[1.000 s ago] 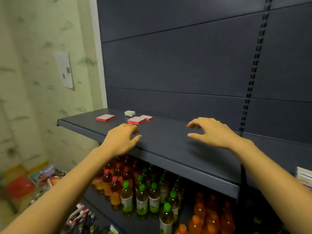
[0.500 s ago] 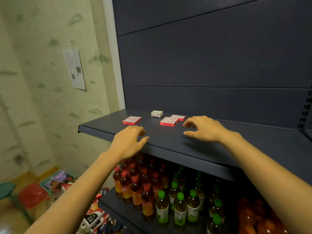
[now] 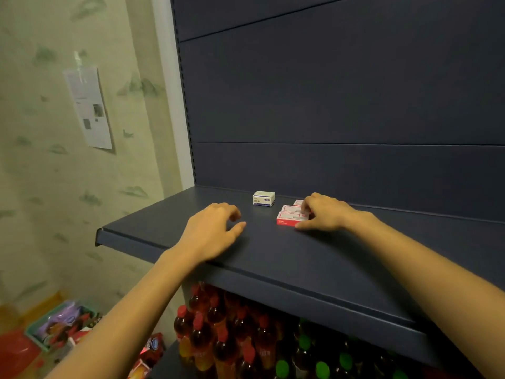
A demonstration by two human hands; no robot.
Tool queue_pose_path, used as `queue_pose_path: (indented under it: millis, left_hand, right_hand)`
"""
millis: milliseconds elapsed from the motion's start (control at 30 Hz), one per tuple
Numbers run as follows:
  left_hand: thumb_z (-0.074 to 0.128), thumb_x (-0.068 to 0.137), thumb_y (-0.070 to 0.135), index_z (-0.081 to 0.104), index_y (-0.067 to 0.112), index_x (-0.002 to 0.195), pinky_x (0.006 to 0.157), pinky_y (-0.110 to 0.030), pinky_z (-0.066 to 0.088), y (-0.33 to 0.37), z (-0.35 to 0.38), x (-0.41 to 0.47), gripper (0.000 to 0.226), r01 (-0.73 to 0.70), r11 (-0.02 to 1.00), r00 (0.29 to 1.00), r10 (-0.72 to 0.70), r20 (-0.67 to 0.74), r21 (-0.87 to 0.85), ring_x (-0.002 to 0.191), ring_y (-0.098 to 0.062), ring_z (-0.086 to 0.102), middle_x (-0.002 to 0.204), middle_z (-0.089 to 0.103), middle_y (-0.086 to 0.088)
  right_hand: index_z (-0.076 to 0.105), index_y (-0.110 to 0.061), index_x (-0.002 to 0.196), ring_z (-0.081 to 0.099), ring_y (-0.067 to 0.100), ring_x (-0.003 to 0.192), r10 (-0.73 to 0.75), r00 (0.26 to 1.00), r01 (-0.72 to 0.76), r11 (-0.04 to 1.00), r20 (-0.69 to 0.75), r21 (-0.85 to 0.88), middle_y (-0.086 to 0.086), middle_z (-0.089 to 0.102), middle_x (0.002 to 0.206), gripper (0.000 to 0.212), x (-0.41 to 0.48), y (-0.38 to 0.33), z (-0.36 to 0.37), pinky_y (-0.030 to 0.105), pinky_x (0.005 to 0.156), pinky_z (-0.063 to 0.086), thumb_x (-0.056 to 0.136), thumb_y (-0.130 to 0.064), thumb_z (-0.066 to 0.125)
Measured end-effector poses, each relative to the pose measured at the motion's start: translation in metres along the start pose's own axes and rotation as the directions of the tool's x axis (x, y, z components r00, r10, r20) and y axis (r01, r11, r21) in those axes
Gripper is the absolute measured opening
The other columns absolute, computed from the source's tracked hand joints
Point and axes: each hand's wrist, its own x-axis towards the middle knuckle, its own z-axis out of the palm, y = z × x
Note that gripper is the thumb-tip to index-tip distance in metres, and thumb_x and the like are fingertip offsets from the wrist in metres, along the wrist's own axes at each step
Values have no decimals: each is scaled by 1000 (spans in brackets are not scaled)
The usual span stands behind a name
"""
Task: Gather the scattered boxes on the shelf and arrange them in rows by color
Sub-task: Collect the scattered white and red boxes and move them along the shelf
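Note:
A white box (image 3: 263,198) stands near the back of the dark shelf (image 3: 273,258). To its right lie three flat red boxes close together, the nearest red box (image 3: 289,218) in front of the other two. My right hand (image 3: 326,213) grips that nearest box, fingertips curled on its top and thumb at its front corner. My left hand (image 3: 214,231) lies arched on the shelf left of the white box, fingers curled down and thumb out. Whatever is under its palm is hidden.
The shelf's dark back panel rises behind the boxes. Below the shelf stand several bottles (image 3: 218,343) with red and green caps. A papered wall with a taped sheet (image 3: 88,108) is at left, and a basket of goods (image 3: 58,324) sits on the floor.
Both hands moved forward over the shelf. My right hand reached the red boxes and took hold of the nearest. My left hand now covers the spot where a separate red box lay.

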Motion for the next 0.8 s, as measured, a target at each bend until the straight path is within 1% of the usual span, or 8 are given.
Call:
queue_pose_path:
  millis: [133, 300, 367, 433, 533, 633, 733, 800]
  left_hand:
    - [47, 91, 41, 57, 22, 109, 81, -29, 41, -24, 7, 34, 28, -54, 998, 998, 53, 28, 29, 107, -16, 52, 114, 61, 4]
    - [49, 90, 41, 58, 23, 107, 81, -27, 38, -41, 21, 69, 27, -72, 995, 997, 73, 20, -63, 108, -14, 52, 115, 61, 6]
    - [49, 90, 41, 58, 22, 109, 83, -29, 39, -45, 27, 86, 28, -76, 993, 995, 81, 54, -90, 110, -14, 51, 117, 59, 6]
    - [51, 89, 40, 56, 21, 113, 88, -32, 41, -47, 34, 103, 32, -86, 988, 990, 99, 101, -125, 113, -16, 49, 121, 58, 4]
    - [55, 88, 37, 52, 16, 121, 95, -38, 44, -49, 45, 129, 40, -113, 973, 969, 153, 196, -202, 116, -19, 49, 127, 54, -2]
    - [60, 86, 32, 43, 10, 131, 102, -36, 40, -49, 59, 151, 53, -122, 957, 941, 196, 276, -263, 123, -23, 46, 136, 47, -9]
    - [64, 83, 30, 33, 7, 139, 106, -36, 35, -51, 75, 169, 68, -79, 952, 901, 196, 388, -296, 129, -27, 41, 144, 38, -12]
    - [65, 83, 29, 33, 6, 139, 106, -35, 35, -54, 85, 177, 69, -63, 951, 877, 198, 438, -304, 128, -28, 42, 143, 40, -13]
  right_hand:
    - [50, -16, 116, 51, 21, 108, 6, 999, -3, 998, 48, -61, 3, 49, 123, 58, 22, 4, 6, 31, 78, 40, 79, -59, 58]
    - [49, -15, 104, 49, 16, 91, -1, 995, 8, 997, 98, -76, 2, 53, 112, 49, 28, 4, 7, 29, 75, 41, 81, -58, 56]
    - [49, -15, 104, 49, 16, 91, 5, 992, 5, 997, 130, -80, 2, 54, 112, 47, 26, 3, 5, 31, 79, 44, 82, -56, 56]
    - [50, -13, 113, 52, 19, 99, 13, 989, 4, 994, 146, -109, 3, 53, 118, 52, 21, 2, 2, 34, 88, 46, 84, -56, 53]
    - [48, -16, 120, 52, 19, 106, 36, 995, -23, 990, 96, -138, 2, 49, 121, 57, 12, 2, -1, 32, 88, 44, 84, -60, 49]
    - [45, -19, 122, 52, 17, 106, 81, 997, -82, 988, -13, -133, 0, 47, 120, 56, 2, 1, -6, 27, 79, 39, 83, -60, 49]
    - [44, -22, 121, 51, 14, 104, 146, 983, -155, 984, -110, -83, -3, 46, 121, 53, -11, 1, -9, 27, 78, 41, 83, -59, 50]
    - [44, -24, 120, 51, 13, 102, 192, 972, -203, 977, -134, -69, -6, 45, 121, 51, -20, 0, -8, 26, 76, 41, 83, -59, 50]
